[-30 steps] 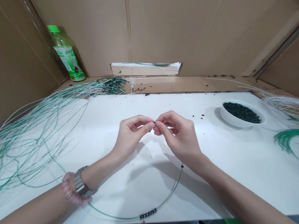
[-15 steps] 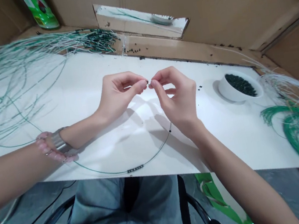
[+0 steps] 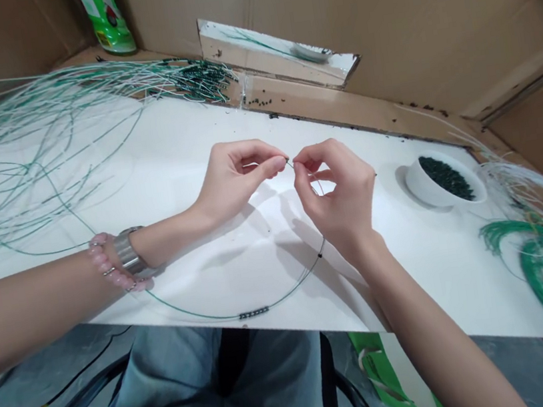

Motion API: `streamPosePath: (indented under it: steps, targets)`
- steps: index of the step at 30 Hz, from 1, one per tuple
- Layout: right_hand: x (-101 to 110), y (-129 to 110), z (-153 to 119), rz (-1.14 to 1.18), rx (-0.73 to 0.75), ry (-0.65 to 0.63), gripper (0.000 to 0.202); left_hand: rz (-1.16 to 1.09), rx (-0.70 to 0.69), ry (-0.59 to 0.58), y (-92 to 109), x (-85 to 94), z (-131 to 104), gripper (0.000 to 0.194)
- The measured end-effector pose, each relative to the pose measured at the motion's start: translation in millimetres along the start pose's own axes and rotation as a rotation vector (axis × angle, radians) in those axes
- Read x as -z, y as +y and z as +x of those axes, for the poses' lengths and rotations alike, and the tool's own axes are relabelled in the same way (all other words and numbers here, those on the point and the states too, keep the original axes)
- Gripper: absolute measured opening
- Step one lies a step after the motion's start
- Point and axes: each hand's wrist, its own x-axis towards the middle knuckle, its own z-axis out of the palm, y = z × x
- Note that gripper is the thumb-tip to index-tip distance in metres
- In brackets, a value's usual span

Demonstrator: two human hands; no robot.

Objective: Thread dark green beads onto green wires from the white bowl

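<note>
My left hand [image 3: 242,177] pinches a tiny dark bead [image 3: 287,161] between thumb and forefinger above the white table. Close to its right, my right hand [image 3: 338,194] pinches a thin cord, a short stretch of which shows between the fingertips. A green cord [image 3: 186,314] curves below both hands along the table's front edge, from under my left wrist up toward my right hand. It carries a short row of dark beads [image 3: 254,313] and a single dark bead [image 3: 320,255] nearer my right wrist.
A white bowl of dark beads [image 3: 414,185] stands at the right. Green and white cords lie in a bundle [image 3: 534,244] at the far right. Many beaded cords [image 3: 98,86] spread at the back left. Behind are cardboard walls [image 3: 402,23] and a green bottle [image 3: 112,24].
The view has shifted, so most things appear slightly lower and to the right. My fingertips are a little farther apart, with more cord showing between them.
</note>
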Motion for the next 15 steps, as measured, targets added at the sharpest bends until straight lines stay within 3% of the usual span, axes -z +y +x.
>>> streamPosePath:
  steps: [8,15]
  targets:
    - [-1.5,2.6,-0.4,-0.051,0.027,-0.004,0.012,-0.024,0.027,0.007,3.0,-0.8,-0.4,0.003]
    - [-0.4,4.7,-2.0,-0.124,0.114,-0.047,0.014,0.087,-0.055,-0.040,-0.8,1.1,-1.7,0.006]
